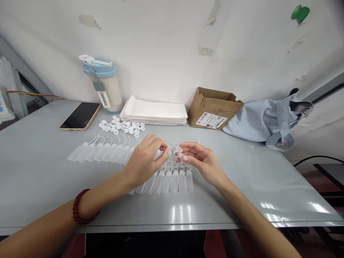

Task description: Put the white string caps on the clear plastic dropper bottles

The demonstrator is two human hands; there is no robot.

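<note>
My left hand is closed in a pinch, with a small white cap at its fingertips, partly hidden. Facing it, my right hand has its thumb and fingers around a small translucent plastic bottle, tilted, its body mostly covered by the fingers. The two hands are close together but apart. Below them lies a row of matching small bottles with thin straps at their necks. Another row of bottles lies to the left, partly behind my left hand. Behind it is a scattered pile of white caps.
On the grey table stand a blue-lidded tumbler and an open cardboard box by the wall. Between them lies a stack of white envelopes. A phone is at left, a light blue cloth bag at right.
</note>
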